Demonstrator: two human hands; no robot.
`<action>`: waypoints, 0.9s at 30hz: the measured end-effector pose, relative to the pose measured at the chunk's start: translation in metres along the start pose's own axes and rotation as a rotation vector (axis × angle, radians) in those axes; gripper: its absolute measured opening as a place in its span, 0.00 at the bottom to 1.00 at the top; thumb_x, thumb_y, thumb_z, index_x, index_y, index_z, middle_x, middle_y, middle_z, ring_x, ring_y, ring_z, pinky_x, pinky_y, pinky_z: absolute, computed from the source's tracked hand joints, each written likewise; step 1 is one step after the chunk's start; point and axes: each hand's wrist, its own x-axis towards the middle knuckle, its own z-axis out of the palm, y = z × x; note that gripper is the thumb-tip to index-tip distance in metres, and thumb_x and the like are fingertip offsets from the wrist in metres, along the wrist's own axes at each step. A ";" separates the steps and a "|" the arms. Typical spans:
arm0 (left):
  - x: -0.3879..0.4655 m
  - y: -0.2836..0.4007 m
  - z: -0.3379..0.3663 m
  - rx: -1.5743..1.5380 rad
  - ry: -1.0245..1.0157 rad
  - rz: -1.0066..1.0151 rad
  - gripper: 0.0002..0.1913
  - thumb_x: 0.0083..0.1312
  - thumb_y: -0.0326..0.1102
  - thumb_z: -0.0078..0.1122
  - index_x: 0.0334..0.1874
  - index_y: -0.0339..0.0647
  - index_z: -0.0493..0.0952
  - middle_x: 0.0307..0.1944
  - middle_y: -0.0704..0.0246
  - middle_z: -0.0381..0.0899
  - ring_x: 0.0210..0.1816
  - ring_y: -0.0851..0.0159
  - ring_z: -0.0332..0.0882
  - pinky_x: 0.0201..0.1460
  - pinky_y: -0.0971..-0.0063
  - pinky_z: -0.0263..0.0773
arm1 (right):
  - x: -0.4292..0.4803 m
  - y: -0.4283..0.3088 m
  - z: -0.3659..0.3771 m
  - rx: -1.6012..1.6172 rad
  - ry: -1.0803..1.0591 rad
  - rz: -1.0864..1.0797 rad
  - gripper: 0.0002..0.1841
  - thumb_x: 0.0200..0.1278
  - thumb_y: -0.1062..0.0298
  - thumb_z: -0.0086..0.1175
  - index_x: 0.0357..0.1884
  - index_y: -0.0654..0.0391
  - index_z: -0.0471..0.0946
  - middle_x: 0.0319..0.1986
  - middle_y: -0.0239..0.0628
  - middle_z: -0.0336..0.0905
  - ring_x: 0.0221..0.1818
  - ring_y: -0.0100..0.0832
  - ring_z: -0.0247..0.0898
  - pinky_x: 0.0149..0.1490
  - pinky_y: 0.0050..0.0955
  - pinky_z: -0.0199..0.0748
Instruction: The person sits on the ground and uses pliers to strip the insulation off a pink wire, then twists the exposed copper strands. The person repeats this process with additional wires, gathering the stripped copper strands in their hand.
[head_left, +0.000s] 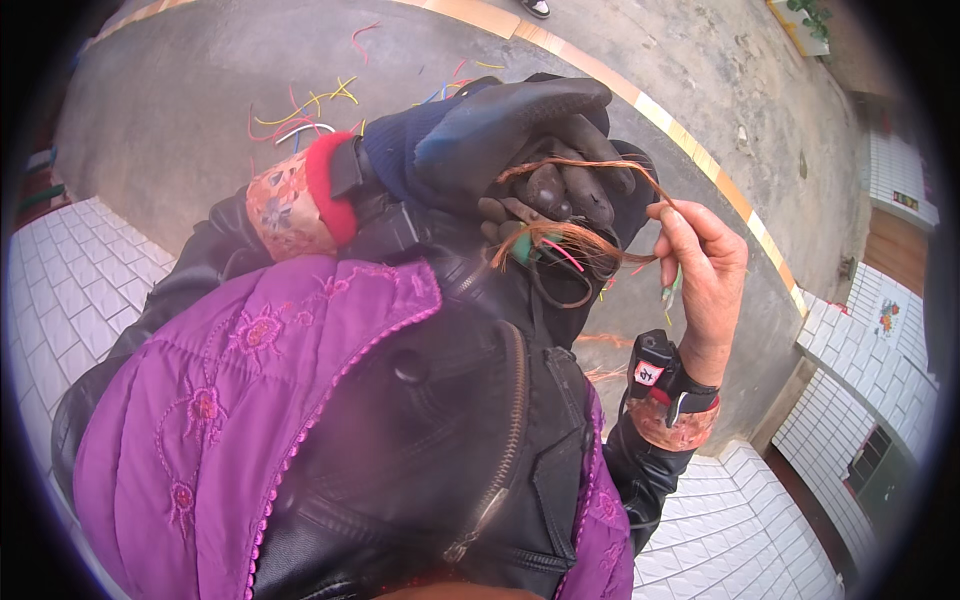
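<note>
My left hand (525, 150) wears a black and blue coated glove and has its fingers curled in front of my lap. A thin bundle of copper wire strands (585, 163) runs from the glove to my bare right hand (694, 255). The right thumb and index finger pinch its end. A second, looser copper bundle (574, 238) lies below the gloved fingers, and its far end reaches the right hand. A pink piece of insulation (562, 255) and a dark loop (562, 300), perhaps a tool handle, show beneath it. Something green and pointed hangs below the right fingers.
Yellow, red, blue and white pieces of wire insulation (307, 116) are scattered on the concrete floor (187, 97). More copper strands (604, 341) lie on the floor below the right hand. White tiled surfaces (735, 517) stand at both sides. A person's shoe (537, 8) shows at the top.
</note>
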 end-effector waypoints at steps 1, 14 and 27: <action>-0.001 0.002 0.002 -0.197 0.065 -0.083 0.48 0.62 0.34 0.67 0.74 0.32 0.39 0.60 0.44 0.67 0.51 0.54 0.80 0.49 0.70 0.77 | 0.000 0.001 0.000 -0.013 0.007 0.000 0.08 0.67 0.73 0.55 0.41 0.65 0.82 0.20 0.26 0.74 0.17 0.13 0.62 0.23 0.14 0.59; 0.019 0.042 0.026 -0.337 0.059 -0.371 0.29 0.74 0.48 0.38 0.61 0.24 0.67 0.54 0.45 0.77 0.50 0.57 0.81 0.53 0.71 0.77 | 0.002 -0.001 -0.004 -0.359 0.063 -0.103 0.07 0.62 0.76 0.58 0.40 0.63 0.84 0.21 0.28 0.76 0.20 0.15 0.64 0.25 0.17 0.62; 0.019 0.008 0.001 0.165 0.006 -0.036 0.24 0.64 0.35 0.61 0.57 0.24 0.70 0.40 0.61 0.82 0.32 0.67 0.79 0.31 0.77 0.73 | -0.003 0.002 -0.003 -0.223 0.029 -0.028 0.07 0.63 0.75 0.57 0.40 0.64 0.83 0.20 0.26 0.75 0.20 0.14 0.63 0.24 0.17 0.59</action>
